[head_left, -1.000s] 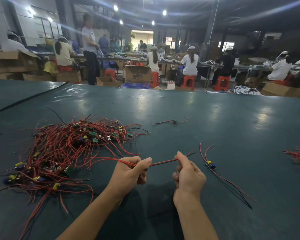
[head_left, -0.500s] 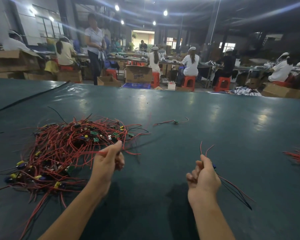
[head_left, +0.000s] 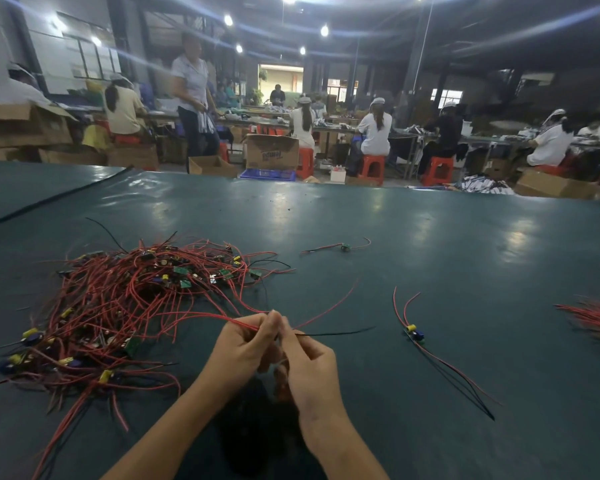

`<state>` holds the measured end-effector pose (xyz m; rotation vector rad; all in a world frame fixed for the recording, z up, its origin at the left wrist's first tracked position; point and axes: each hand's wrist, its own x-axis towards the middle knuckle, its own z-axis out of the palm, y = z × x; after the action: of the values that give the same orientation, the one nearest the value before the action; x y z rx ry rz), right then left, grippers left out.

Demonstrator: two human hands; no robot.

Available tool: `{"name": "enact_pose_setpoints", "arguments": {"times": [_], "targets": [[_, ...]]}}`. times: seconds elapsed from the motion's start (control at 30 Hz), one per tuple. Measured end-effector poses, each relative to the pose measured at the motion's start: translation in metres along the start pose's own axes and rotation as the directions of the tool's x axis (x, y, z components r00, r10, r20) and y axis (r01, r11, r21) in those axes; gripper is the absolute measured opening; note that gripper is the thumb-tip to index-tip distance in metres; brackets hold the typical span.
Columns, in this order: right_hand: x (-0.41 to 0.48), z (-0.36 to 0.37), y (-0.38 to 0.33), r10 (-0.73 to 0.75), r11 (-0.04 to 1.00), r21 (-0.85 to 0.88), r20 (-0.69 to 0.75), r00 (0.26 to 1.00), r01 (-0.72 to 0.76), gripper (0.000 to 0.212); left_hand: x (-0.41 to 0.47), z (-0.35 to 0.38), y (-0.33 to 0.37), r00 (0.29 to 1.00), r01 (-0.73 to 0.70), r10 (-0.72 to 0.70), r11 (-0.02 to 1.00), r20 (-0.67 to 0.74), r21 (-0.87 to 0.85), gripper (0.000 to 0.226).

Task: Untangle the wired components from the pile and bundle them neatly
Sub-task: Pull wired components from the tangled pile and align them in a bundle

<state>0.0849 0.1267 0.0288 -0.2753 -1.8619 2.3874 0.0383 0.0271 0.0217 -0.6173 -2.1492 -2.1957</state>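
Bench [head_left: 430, 244]: dark green sheet, and all the work sits on its near half.

Pile of wired components [head_left: 129, 299]: the biggest item. It spreads left of centre and trails toward the near-left corner. Red leads, small green boards and yellow capacitors are all crossed over each other.

Red bundle [head_left: 596, 317]: at the right edge, well apart from the pile. Looks like the sorted stock.

Freed component [head_left: 414, 333]: lies flat right of centre, with its leads running toward the near edge.

Stray component [head_left: 343, 247]: alone, further back near the middle.

The hands meet near-centre, just right of the pile's fringe, and look to be held above the bench.
- Left hand [head_left: 243, 348]: grip closed, thumb and fingers pinching the red wire [head_left: 201, 315].
- Right hand [head_left: 309, 362]: fingers curled, tips touching the left's, pinching where the black lead [head_left: 336, 332] comes out. The exact contact is hidden behind the fingers.

Key relation: the red wire's long axis runs left and away from the grip, back into the pile. Its board end is buried there, and I can't tell which board. The free ends (the red wire's tail and the black lead) point right over bare bench. The left hand is nearer the pile. The right hand is nearer the freed component and the bundle.

My read: draw rightward along the wire axis, with the left hand steadying and the right pulling.

Risk: other loops cross it at the pile's edge, so neighbours may drag along.
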Motion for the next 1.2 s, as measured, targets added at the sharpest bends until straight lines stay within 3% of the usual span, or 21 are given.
{"name": "enact_pose_setpoints", "arguments": {"times": [0.2, 0.3, 0.43, 0.67, 0.77, 0.87, 0.93, 1.0, 1.1, 1.2], "targets": [[0.006, -0.005, -0.007, -0.065, 0.993, 0.080, -0.239, 0.969, 0.087, 0.029, -0.001, 0.002, -0.001, 0.993, 0.107, -0.112, 0.985, 0.034, 0.134, 0.059], [0.019, -0.027, -0.019, -0.060, 0.967, 0.194, -0.464, 0.884, 0.167, 0.032, -0.001, 0.003, -0.002, 0.986, 0.159, -0.164, 0.977, 0.021, 0.140, 0.066], [0.030, -0.062, -0.029, 0.112, 0.925, 0.347, -0.642, 0.759, 0.157, 0.028, -0.002, 0.002, -0.002, 0.984, 0.172, -0.177, 0.977, 0.032, 0.123, 0.068], [0.031, -0.082, -0.027, 0.322, 0.821, 0.557, -0.627, 0.709, 0.121, 0.021, -0.001, -0.001, -0.003, 0.986, 0.165, -0.164, 0.982, -0.015, 0.090, 0.066], [0.028, -0.084, -0.026, 0.366, 0.770, 0.628, -0.578, 0.729, 0.111, 0.016, 0.000, -0.002, -0.004, 0.984, 0.172, -0.169, 0.983, -0.047, 0.067, 0.063], [0.027, -0.078, -0.025, 0.336, 0.790, 0.608, -0.534, 0.776, 0.076, 0.010, 0.001, -0.006, -0.007, 0.985, 0.069, -0.029, 0.969, -0.170, 0.235, 0.050], [0.028, -0.071, -0.023, 0.313, 0.813, 0.580, -0.511, 0.800, 0.052, 0.008, 0.002, -0.014, -0.011, 0.954, -0.065, 0.217, 0.825, -0.208, 0.562, 0.029], [0.028, -0.064, -0.019, 0.296, 0.838, 0.546, -0.487, 0.822, 0.021, 0.005, 0.004, -0.023, -0.014, 0.927, -0.098, 0.348, 0.585, -0.140, 0.805, 0.009], [0.027, -0.057, -0.013, 0.272, 0.876, 0.482, -0.457, 0.847, -0.022, 0.010, 0.009, -0.038, -0.024, 0.968, 0.138, 0.146, 0.371, -0.204, 0.918, 0.037], [0.027, -0.054, -0.009, 0.222, 0.915, 0.402, -0.453, 0.864, -0.024, 0.010, 0.015, -0.054, -0.022, 0.933, 0.238, 0.176, 0.355, -0.315, 0.904, 0.047]]}}
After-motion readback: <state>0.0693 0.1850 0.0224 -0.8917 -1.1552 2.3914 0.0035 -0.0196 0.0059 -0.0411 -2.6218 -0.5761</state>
